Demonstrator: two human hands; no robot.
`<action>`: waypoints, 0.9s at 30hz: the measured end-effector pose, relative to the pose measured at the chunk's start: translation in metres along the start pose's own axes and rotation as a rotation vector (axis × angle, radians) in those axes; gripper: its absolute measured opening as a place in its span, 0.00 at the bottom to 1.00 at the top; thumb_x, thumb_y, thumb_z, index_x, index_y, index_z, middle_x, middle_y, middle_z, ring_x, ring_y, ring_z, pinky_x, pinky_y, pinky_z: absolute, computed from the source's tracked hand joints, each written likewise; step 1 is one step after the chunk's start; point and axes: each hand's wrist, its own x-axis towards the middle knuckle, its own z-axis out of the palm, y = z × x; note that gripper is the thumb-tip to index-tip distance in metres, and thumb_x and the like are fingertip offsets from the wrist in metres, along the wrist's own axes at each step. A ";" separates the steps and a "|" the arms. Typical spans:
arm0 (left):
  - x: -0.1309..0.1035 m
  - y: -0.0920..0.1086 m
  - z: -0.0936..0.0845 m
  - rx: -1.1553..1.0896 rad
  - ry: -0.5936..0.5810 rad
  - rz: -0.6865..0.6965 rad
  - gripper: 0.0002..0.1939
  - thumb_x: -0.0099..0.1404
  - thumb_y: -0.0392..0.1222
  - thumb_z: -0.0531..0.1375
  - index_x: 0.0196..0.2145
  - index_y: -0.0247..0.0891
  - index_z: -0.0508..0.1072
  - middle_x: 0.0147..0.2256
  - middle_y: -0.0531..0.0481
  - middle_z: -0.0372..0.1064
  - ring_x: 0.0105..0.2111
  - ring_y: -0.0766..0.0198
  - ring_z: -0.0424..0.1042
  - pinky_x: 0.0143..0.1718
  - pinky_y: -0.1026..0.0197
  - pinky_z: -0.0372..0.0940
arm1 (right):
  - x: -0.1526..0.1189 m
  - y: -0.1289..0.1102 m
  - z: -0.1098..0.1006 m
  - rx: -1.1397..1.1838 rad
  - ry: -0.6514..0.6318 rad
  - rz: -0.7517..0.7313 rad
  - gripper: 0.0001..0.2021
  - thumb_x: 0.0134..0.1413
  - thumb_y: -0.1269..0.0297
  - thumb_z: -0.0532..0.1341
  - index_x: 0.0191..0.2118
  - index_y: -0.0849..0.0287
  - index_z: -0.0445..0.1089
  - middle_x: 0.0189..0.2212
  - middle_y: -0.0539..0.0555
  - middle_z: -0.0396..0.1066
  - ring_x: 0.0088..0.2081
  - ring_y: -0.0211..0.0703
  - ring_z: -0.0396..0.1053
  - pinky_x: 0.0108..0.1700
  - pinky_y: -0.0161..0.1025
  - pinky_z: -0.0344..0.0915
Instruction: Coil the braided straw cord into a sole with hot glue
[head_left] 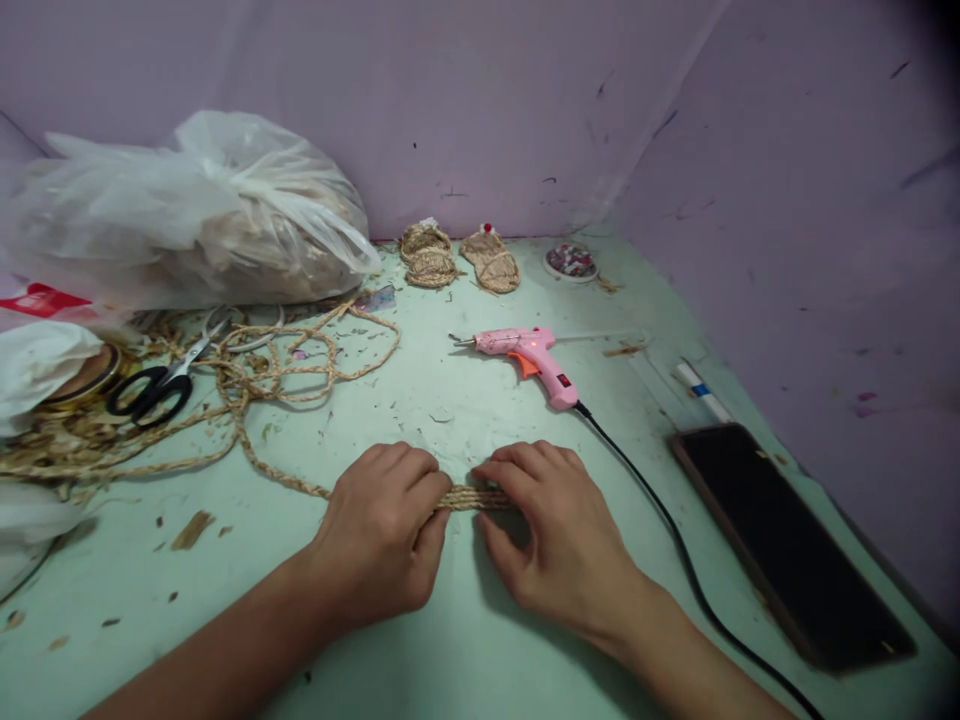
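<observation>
Braided cord strip [466,497], between the hands: probably light, pliable, best held flat at both ends. Left hand [386,528] pinches it; right hand [556,528] curls loosely around it, thumb parted (hidden grip unclear).

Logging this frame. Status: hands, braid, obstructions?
Left hand gripping braided strip. Right hand over its right-hand stretch, grip unclear. Pink glue gun beyond, not in the way.

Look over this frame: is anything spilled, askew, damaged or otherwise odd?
Yes, untidiness: dry scraps litter the table, mostly at left, and the rope lies in a loose tangle beside the scissors. The walls look smudged. The rope strip between the left hand and right hand looks even; nothing appears broken.
</observation>
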 end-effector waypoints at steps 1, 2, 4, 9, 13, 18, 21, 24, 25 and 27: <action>0.000 0.000 0.000 0.002 -0.004 -0.008 0.06 0.58 0.32 0.54 0.32 0.33 0.71 0.29 0.44 0.67 0.31 0.57 0.63 0.31 0.52 0.60 | 0.003 -0.002 0.002 -0.007 -0.010 -0.002 0.09 0.46 0.70 0.59 0.37 0.59 0.71 0.33 0.56 0.70 0.36 0.48 0.63 0.39 0.47 0.57; -0.001 0.000 0.000 0.003 -0.007 -0.011 0.06 0.58 0.32 0.54 0.31 0.34 0.71 0.29 0.45 0.67 0.31 0.57 0.63 0.31 0.53 0.60 | 0.005 -0.004 0.004 -0.014 -0.012 0.002 0.07 0.47 0.71 0.58 0.34 0.59 0.71 0.31 0.55 0.69 0.34 0.47 0.63 0.38 0.46 0.56; -0.001 0.000 0.000 0.005 -0.004 -0.010 0.06 0.58 0.32 0.54 0.30 0.34 0.71 0.29 0.45 0.66 0.30 0.58 0.63 0.31 0.53 0.60 | 0.007 -0.005 0.008 -0.016 -0.001 0.019 0.05 0.47 0.70 0.57 0.31 0.59 0.70 0.29 0.54 0.69 0.32 0.46 0.62 0.36 0.44 0.55; 0.001 0.003 -0.001 0.007 0.019 -0.025 0.05 0.56 0.35 0.55 0.30 0.34 0.71 0.29 0.45 0.66 0.31 0.57 0.63 0.31 0.52 0.60 | 0.006 -0.004 0.011 0.018 0.013 0.047 0.04 0.45 0.71 0.58 0.29 0.60 0.69 0.27 0.53 0.68 0.31 0.45 0.62 0.35 0.43 0.54; 0.004 0.006 0.002 0.021 0.003 -0.051 0.06 0.57 0.36 0.55 0.31 0.34 0.71 0.29 0.44 0.65 0.31 0.56 0.62 0.33 0.51 0.59 | 0.006 -0.004 0.012 0.045 0.025 0.054 0.06 0.44 0.71 0.57 0.30 0.60 0.70 0.28 0.54 0.69 0.32 0.45 0.62 0.35 0.44 0.54; 0.008 0.005 0.006 0.004 -0.021 -0.019 0.06 0.56 0.33 0.53 0.28 0.35 0.71 0.27 0.46 0.64 0.30 0.58 0.62 0.35 0.50 0.58 | 0.006 -0.002 0.014 0.081 0.030 0.052 0.06 0.44 0.71 0.58 0.31 0.60 0.70 0.28 0.53 0.69 0.32 0.46 0.63 0.35 0.44 0.54; 0.009 0.005 0.005 -0.018 -0.007 -0.002 0.06 0.55 0.32 0.54 0.28 0.36 0.71 0.26 0.47 0.64 0.29 0.59 0.61 0.37 0.50 0.58 | 0.006 -0.001 0.013 0.097 0.018 0.050 0.05 0.45 0.72 0.58 0.30 0.59 0.70 0.28 0.53 0.69 0.32 0.45 0.63 0.35 0.44 0.55; 0.009 0.004 0.005 -0.037 -0.006 -0.005 0.06 0.56 0.32 0.54 0.28 0.35 0.71 0.27 0.47 0.65 0.30 0.60 0.62 0.39 0.49 0.58 | 0.003 0.001 0.009 0.093 -0.013 0.036 0.06 0.47 0.72 0.58 0.33 0.59 0.70 0.29 0.53 0.69 0.33 0.46 0.63 0.37 0.45 0.55; 0.009 0.004 0.004 -0.039 -0.007 -0.007 0.06 0.56 0.32 0.54 0.29 0.35 0.71 0.27 0.47 0.65 0.30 0.59 0.62 0.40 0.48 0.58 | 0.002 0.002 0.007 0.094 -0.008 0.028 0.08 0.46 0.72 0.59 0.35 0.59 0.70 0.31 0.53 0.70 0.34 0.46 0.63 0.38 0.45 0.56; 0.008 0.004 0.005 -0.042 -0.005 -0.008 0.07 0.56 0.32 0.54 0.29 0.35 0.71 0.28 0.46 0.65 0.31 0.59 0.62 0.42 0.47 0.57 | -0.003 0.005 0.003 0.100 0.040 0.015 0.12 0.45 0.73 0.60 0.39 0.60 0.69 0.33 0.54 0.70 0.35 0.47 0.63 0.39 0.46 0.56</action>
